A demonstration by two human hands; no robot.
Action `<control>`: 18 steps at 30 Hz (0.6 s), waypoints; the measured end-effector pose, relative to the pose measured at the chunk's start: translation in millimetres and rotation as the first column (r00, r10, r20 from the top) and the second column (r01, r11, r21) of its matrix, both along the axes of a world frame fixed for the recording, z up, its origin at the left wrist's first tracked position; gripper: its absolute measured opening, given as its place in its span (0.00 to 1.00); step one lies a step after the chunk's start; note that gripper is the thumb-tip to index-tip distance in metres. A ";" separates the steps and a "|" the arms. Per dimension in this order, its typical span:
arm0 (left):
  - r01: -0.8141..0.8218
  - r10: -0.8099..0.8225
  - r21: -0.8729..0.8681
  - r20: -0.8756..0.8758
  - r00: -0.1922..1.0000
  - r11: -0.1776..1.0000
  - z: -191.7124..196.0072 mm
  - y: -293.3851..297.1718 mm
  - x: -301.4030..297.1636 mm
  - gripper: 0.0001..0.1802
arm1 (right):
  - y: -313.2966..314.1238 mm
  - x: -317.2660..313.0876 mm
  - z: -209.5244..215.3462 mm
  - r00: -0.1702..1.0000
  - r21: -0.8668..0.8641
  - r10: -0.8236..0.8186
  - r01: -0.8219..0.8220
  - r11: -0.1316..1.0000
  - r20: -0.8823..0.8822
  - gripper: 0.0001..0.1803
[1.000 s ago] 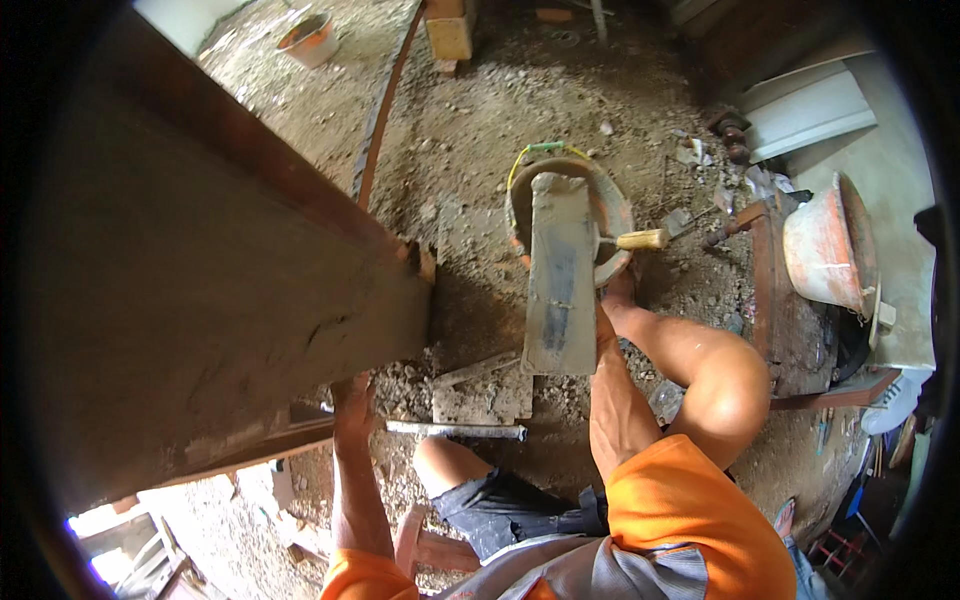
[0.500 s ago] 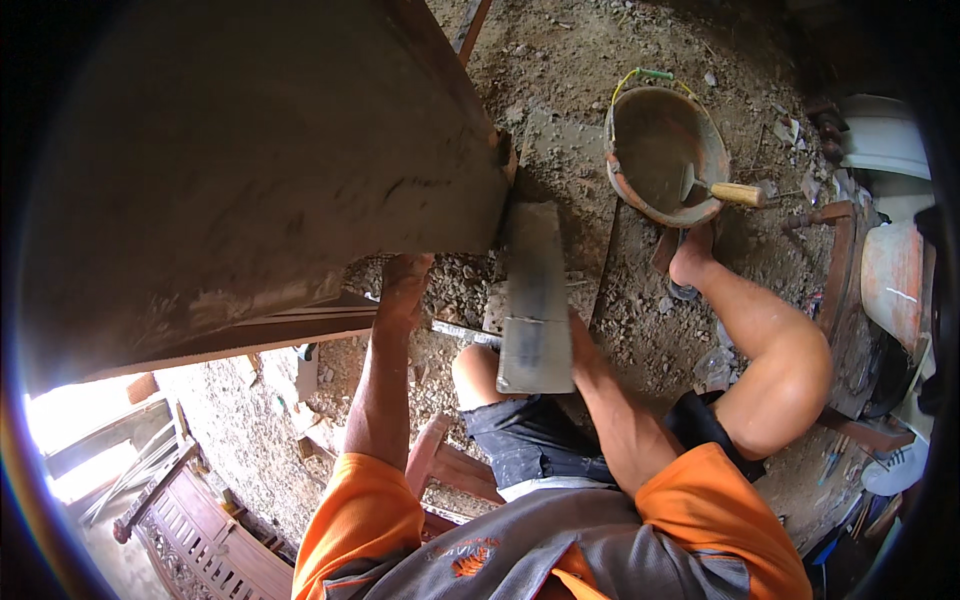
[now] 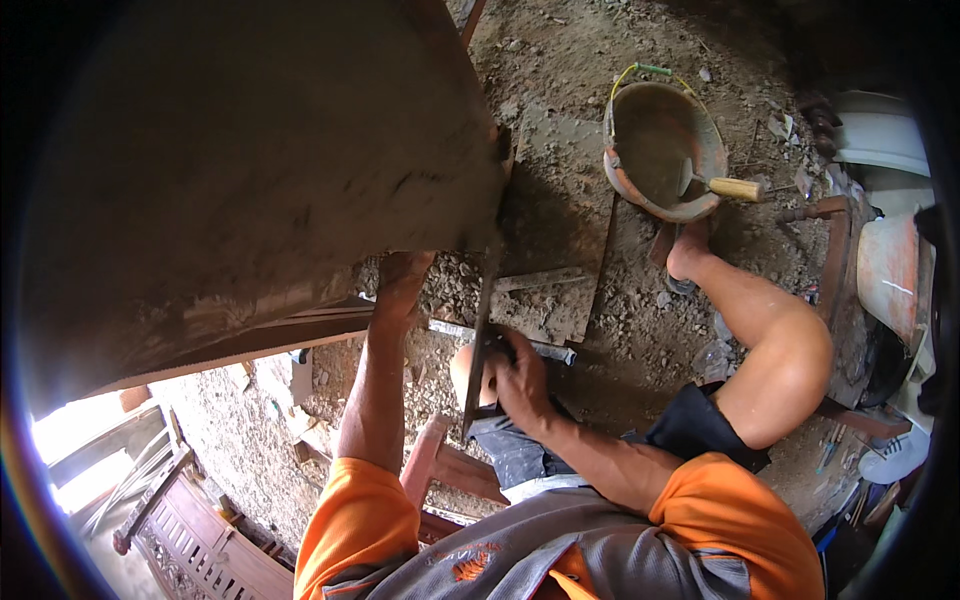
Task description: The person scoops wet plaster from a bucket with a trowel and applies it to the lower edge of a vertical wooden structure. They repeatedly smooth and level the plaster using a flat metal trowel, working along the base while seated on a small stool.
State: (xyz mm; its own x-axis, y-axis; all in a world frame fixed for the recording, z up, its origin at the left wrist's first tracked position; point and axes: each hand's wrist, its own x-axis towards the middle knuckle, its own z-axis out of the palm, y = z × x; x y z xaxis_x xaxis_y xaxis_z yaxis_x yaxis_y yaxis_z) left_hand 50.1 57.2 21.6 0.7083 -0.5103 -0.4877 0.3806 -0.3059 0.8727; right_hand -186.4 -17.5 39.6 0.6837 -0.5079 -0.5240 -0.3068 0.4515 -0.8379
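A big grey plastered wall face (image 3: 250, 150) fills the upper left. My right hand (image 3: 520, 375) grips a long flat wooden board (image 3: 485, 300), seen edge-on, its far end against the wall's corner edge. My left hand (image 3: 403, 275) reaches up to the wall's lower edge beside a wooden strip (image 3: 250, 340); its fingers are hidden there. Further off on the ground stands a brown mortar bucket (image 3: 660, 150) with a wooden-handled trowel (image 3: 735, 188) resting in it, near my bare foot (image 3: 688, 255).
A flat slab (image 3: 560, 230) and a metal bar (image 3: 545, 348) lie on rubble-strewn dirt below the wall. An orange basin (image 3: 885, 270) and rusty frame stand at right. A carved wooden piece (image 3: 190, 540) is at lower left. My bent knee (image 3: 790, 350) sits right.
The board has turned from showing its broad face to edge-on and moved left to the wall's corner. My view has shifted closer to the wall; the bucket now lies farther to the right.
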 end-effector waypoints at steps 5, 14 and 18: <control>-0.014 0.018 0.067 -0.050 0.999 0.998 8.0 -7.4 -0.6 0.55 | -33.9 46.4 -77.6 0.965 0.511 -0.247 0.257 0.820 -0.088 0.16; -0.172 0.174 0.031 -0.063 0.983 0.985 -7.9 -1.0 -6.6 0.40 | -46.2 85.9 -150.0 0.955 0.625 -0.282 0.276 0.730 -0.093 0.12; -0.199 0.201 0.029 -0.089 0.976 0.980 -15.9 7.3 -5.4 0.46 | -47.5 99.4 -167.9 0.956 0.686 -0.285 0.257 0.681 -0.075 0.13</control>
State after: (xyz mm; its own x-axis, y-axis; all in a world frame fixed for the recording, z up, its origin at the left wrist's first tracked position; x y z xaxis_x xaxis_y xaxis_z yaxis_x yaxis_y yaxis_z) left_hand 44.7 64.5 5.6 0.7472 -0.3525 -0.5634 0.5132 -0.2327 0.8262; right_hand -87.0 -65.0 -128.3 0.5985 -0.1866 -0.7791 -0.0566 0.9602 -0.2734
